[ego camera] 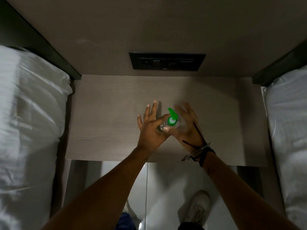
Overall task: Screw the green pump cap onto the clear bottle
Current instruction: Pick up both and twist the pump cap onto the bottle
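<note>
Left hand [150, 128] grips clear bottle [167, 126]; right hand [187, 123] seemingly spread; wooden nightstand [108, 122] between beds.

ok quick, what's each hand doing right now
Left hand: thumb and forefinger on the clear bottle, other fingers spread.
Right hand: open, cupped beside it.

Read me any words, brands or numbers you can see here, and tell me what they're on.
None can be read.
Clear bottle with green pump cap: no label visible.
Black socket panel on the wall: a small pale mark at its lower edge, too small to read.
</note>
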Action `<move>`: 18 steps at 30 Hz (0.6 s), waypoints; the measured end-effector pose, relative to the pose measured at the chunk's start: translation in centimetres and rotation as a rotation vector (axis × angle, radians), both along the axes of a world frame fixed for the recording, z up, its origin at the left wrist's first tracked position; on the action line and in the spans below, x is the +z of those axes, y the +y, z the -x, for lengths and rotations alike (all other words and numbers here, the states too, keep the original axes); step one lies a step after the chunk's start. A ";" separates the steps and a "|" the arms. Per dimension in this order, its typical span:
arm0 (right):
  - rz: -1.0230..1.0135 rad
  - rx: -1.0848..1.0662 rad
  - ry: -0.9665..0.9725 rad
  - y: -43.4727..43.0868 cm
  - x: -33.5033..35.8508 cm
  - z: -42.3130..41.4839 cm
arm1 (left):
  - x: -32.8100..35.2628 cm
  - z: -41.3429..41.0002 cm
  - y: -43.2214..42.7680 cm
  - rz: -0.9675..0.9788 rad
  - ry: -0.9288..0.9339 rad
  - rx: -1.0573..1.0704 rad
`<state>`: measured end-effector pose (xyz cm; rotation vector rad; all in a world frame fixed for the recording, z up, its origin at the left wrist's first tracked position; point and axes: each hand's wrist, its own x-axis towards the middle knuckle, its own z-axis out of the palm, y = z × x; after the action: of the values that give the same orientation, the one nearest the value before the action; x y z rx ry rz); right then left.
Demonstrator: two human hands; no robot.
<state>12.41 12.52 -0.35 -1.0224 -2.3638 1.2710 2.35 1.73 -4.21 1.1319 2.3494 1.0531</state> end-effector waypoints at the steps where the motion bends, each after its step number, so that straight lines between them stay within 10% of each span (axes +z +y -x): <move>1: 0.000 0.033 0.026 0.2 -0.1 0.0 | -0.1 0.0 0.1 0.016 0.002 -0.004; 18: -0.190 -0.020 0.039 0.1 -0.1 0.7 | -0.2 -0.1 -0.1 0.067 0.030 -0.014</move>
<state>11.73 12.62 -0.40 -0.9505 -2.3842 1.0260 2.48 1.63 -4.41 1.1457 2.3772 0.9519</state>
